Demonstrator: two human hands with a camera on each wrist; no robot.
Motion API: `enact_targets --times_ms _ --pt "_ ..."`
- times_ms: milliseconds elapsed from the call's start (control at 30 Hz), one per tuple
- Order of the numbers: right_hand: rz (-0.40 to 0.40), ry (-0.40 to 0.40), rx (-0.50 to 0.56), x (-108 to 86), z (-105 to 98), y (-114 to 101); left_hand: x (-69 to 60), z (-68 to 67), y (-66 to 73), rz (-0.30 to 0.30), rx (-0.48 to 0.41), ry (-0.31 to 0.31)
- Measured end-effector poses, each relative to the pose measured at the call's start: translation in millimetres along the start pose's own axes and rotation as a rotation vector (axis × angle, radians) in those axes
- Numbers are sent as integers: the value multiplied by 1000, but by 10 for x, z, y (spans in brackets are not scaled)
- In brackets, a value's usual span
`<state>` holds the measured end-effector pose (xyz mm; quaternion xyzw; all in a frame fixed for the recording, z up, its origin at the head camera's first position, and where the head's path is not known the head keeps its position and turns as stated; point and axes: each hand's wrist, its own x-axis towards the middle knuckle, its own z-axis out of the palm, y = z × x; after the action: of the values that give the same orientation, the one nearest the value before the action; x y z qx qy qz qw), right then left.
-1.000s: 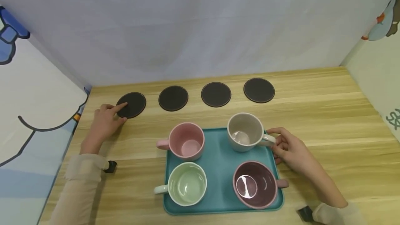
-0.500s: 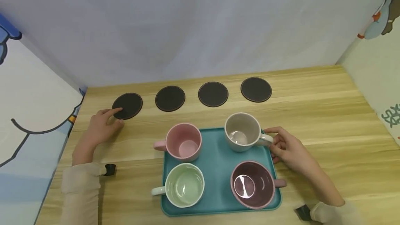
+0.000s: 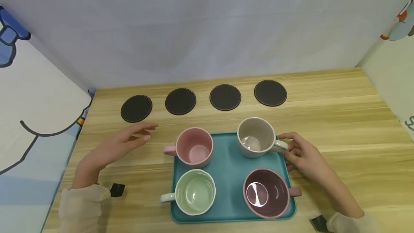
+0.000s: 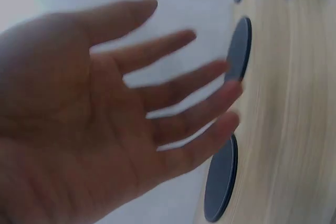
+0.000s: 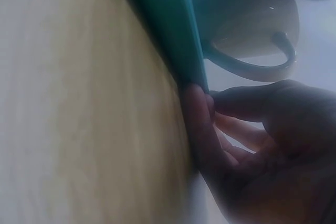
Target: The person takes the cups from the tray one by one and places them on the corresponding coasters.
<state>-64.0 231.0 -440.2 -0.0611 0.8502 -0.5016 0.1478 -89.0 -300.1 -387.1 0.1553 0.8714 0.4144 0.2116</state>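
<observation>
My left hand (image 3: 118,145) hovers above the table to the left of the pink mug (image 3: 195,147), holding nothing. In the left wrist view its fingers (image 4: 178,87) are spread and nearly straight. At the right edge of the teal tray (image 3: 228,175), my right hand (image 3: 302,157) pinches the rim beside the handle of the off-white mug (image 3: 253,137). The right wrist view has thumb and fingertips meeting at the tray's edge (image 5: 173,35). On the tray also stand a light green mug (image 3: 195,192) and a mauve mug (image 3: 266,193), with handles pointing outward.
Several black round coasters lie in a row behind the tray; the leftmost coaster (image 3: 136,108) is just beyond my left hand, the rightmost coaster (image 3: 270,92) behind the off-white mug. A pale cloth wall (image 3: 207,39) rises along the table's back edge.
My left hand has lifted its finger off the leftmost coaster and moved right and nearer, toward the pink mug. The right hand stays at the tray's edge. Tray and mugs keep their places.
</observation>
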Motion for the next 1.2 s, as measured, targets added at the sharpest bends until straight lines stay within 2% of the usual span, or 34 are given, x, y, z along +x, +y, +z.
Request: enact_targets --times_ms 67,167,267,533,833,1033,1200 --pt "-3 7 -4 -14 -9 8 -5 71 37 54 -28 -84" --pt "-10 9 -4 -19 -19 -2 11 136 67 90 -61 -181" --pt "-11 7 -1 -18 -21 -12 39 176 94 117 -59 -239" --pt "-6 12 9 -17 -7 -12 110 233 139 106 -153 -351" --pt "-5 17 -6 -39 -19 9 259 377 120 122 -195 -347" --pt "10 3 -8 -54 -7 7 262 428 132 107 -168 -313" --pt "12 -1 -13 -37 -5 -24 255 448 145 120 -198 -300"
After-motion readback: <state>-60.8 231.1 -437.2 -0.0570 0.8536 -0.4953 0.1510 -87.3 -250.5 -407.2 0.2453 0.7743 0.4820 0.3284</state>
